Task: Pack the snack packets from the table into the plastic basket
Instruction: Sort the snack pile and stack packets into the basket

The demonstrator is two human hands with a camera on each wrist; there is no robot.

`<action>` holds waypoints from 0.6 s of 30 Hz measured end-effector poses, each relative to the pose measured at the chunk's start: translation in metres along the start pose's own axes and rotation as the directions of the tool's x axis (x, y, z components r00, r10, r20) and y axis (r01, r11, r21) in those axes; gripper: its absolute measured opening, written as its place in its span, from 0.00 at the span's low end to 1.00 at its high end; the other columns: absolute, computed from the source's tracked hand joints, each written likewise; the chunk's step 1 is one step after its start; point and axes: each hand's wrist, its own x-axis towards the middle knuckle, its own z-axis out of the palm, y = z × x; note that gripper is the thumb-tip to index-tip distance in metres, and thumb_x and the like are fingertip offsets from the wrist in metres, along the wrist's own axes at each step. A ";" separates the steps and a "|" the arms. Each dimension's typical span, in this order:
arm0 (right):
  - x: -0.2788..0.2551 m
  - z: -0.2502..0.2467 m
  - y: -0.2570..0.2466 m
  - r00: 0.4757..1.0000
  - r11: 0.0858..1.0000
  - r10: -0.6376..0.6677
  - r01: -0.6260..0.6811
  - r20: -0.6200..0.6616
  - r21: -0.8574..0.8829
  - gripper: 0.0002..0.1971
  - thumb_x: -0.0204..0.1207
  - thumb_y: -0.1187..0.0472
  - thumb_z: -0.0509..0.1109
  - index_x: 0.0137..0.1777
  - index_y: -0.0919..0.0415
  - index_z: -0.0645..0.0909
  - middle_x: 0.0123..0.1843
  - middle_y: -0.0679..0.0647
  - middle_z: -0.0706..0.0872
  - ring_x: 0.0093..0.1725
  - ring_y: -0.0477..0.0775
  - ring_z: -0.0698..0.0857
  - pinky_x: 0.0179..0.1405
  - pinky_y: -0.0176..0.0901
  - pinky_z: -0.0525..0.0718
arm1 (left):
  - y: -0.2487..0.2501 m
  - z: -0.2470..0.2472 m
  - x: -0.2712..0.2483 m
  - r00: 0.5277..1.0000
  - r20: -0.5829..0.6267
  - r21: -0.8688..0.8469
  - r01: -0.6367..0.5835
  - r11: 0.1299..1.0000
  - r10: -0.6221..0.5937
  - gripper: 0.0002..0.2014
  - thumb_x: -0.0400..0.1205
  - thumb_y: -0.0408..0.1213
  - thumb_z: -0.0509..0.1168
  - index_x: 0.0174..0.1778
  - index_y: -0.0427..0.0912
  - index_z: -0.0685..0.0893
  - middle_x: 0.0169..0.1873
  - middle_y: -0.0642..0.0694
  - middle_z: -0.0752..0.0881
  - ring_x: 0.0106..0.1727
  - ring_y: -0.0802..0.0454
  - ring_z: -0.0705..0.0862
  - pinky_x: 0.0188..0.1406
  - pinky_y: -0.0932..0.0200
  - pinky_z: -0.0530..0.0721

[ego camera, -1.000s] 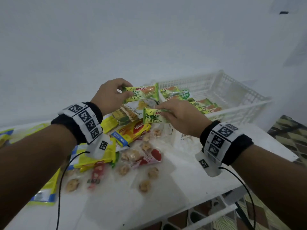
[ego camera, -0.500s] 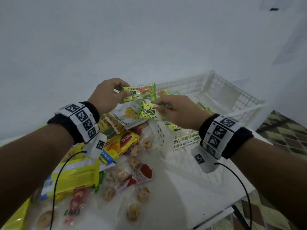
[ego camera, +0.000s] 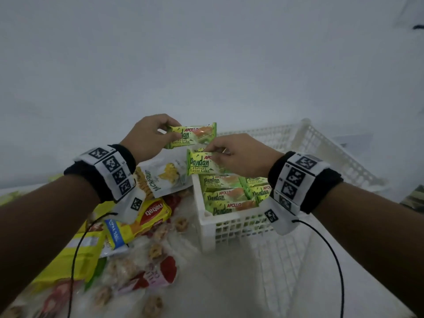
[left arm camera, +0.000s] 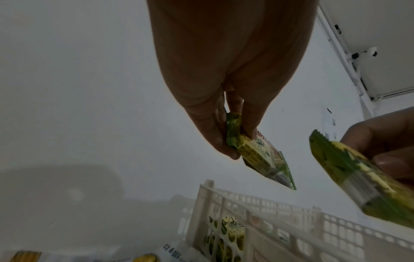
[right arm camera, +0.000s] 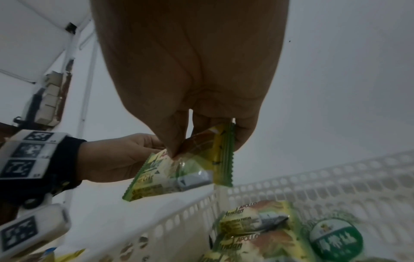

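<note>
A plain white wall fills the background, and before it we work at a white table [ego camera: 241, 283] strewn with snacks on its left half. The white plastic basket [ego camera: 231, 228] stands on the table to the right of that pile, and its near end already holds several green Pandan cake packets [ego camera: 226, 195] lying flat in rows.

Our left hand [ego camera: 146, 136] pinches one Pandan packet [ego camera: 192, 135] by its left end, thumb and fingers curled on the crimped seal. That packet's long axis runs left to right and it hangs above the basket's near-left corner, a little to the far side. Our right hand [ego camera: 241, 157] pinches a second Pandan packet [ego camera: 203, 164] at its right end, also lying left to right, just below and nearer than the first one, right over the corner rim.

The relation that matters is this: both packets hover at the left edge of the basket, and the open floor of the basket lies to the right and beyond. We judge the right hand the nearer to that space, so its packet should go in first, carried rightward and down.

On the table outside the basket remain a white jackfruit pouch [ego camera: 165, 177], a yellow Nabati pack [ego camera: 152, 214], a larger yellow bag [ego camera: 68, 260] and clear bags of small round cookies [ego camera: 137, 267].
</note>
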 end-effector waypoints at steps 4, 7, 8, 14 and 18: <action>0.011 -0.018 0.026 0.997 0.999 -0.038 0.039 0.072 -0.014 0.13 0.89 0.58 0.64 0.69 0.54 0.84 0.61 0.51 0.87 0.58 0.51 0.85 0.54 0.39 0.82 | 0.014 0.012 0.002 0.998 -0.050 0.003 0.050 0.999 -0.049 0.06 0.83 0.40 0.74 0.54 0.48 0.89 0.50 0.48 0.89 0.46 0.45 0.92 0.58 0.41 0.89; 0.023 -0.026 0.043 0.991 0.996 -0.048 0.056 0.122 -0.066 0.12 0.89 0.58 0.64 0.67 0.52 0.84 0.58 0.48 0.86 0.56 0.49 0.84 0.52 0.40 0.79 | 0.018 0.016 0.004 0.994 -0.078 0.016 0.081 0.997 -0.079 0.06 0.83 0.40 0.74 0.55 0.47 0.89 0.50 0.48 0.89 0.46 0.45 0.91 0.57 0.41 0.90; 0.027 -0.028 0.048 0.990 0.995 -0.043 0.054 0.133 -0.083 0.12 0.88 0.58 0.64 0.67 0.51 0.84 0.57 0.46 0.86 0.55 0.49 0.84 0.50 0.39 0.78 | 0.018 0.017 0.005 0.993 -0.083 0.021 0.089 0.996 -0.087 0.06 0.83 0.40 0.74 0.55 0.47 0.89 0.50 0.48 0.89 0.46 0.44 0.91 0.57 0.41 0.90; 0.057 -0.027 0.072 0.977 0.988 0.008 0.025 0.213 -0.153 0.12 0.86 0.60 0.66 0.65 0.49 0.86 0.48 0.35 0.81 0.47 0.36 0.79 0.43 0.33 0.73 | 0.009 0.016 0.017 0.990 -0.103 0.041 0.104 0.994 -0.099 0.06 0.83 0.41 0.74 0.54 0.48 0.89 0.50 0.47 0.89 0.48 0.44 0.91 0.57 0.40 0.89; 0.078 -0.020 0.080 0.966 0.986 0.045 -0.001 0.255 -0.167 0.10 0.86 0.57 0.69 0.64 0.50 0.86 0.53 0.42 0.85 0.53 0.44 0.83 0.49 0.38 0.76 | -0.001 0.014 0.026 0.988 -0.113 0.022 0.113 0.993 -0.109 0.06 0.82 0.41 0.75 0.54 0.50 0.89 0.50 0.48 0.89 0.48 0.46 0.91 0.58 0.40 0.89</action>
